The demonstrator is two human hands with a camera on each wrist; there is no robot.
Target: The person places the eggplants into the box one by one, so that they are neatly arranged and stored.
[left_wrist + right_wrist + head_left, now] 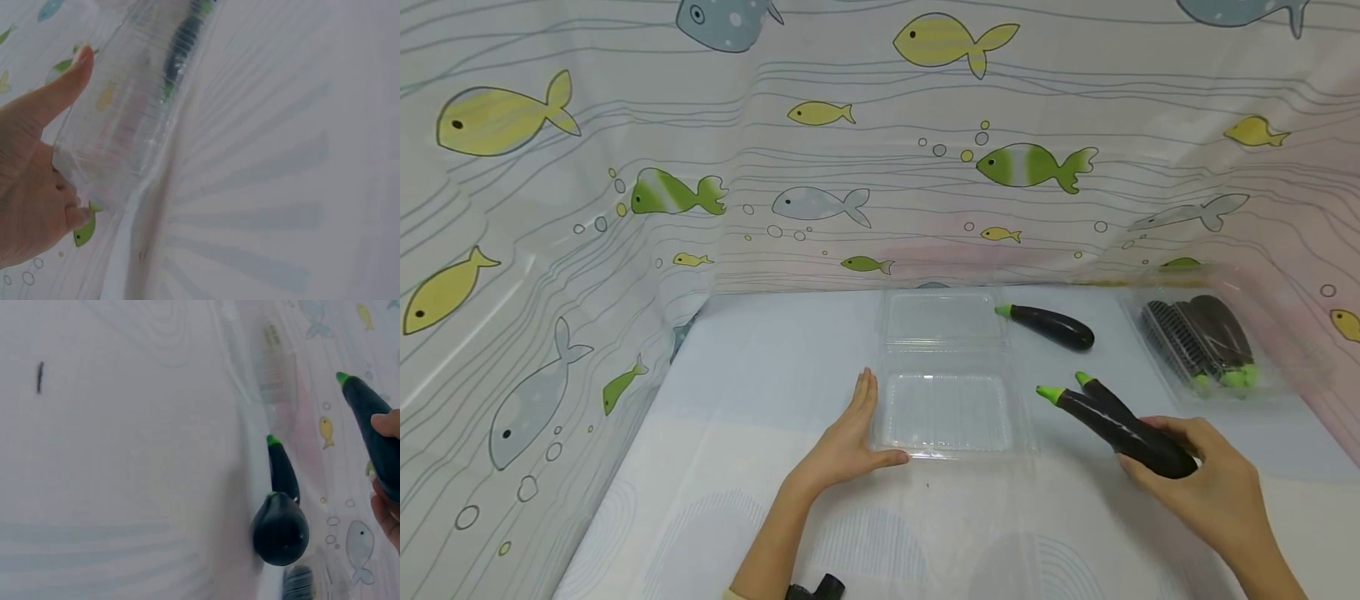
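Observation:
A clear plastic clamshell box (951, 343) lies spread wide on the table, its lid half away from me. My left hand (846, 446) rests at its near left corner, fingers straight along the side and thumb at the front edge. My right hand (1213, 479) grips a dark eggplant (1120, 433) with a green tip, held above the table to the right of the box. Just behind it a second eggplant (1105, 396) lies partly hidden; the right wrist view shows this eggplant (282, 532) on the table. Beyond, a third eggplant (1052, 327) lies beside the lid.
At the back right stands another clear box (1273, 371) with several dark, green-tipped eggplants inside. A fish-patterned curtain (820, 158) hangs along the back and left of the white table (737, 375). A black object (823, 588) shows at the bottom edge, near my left forearm.

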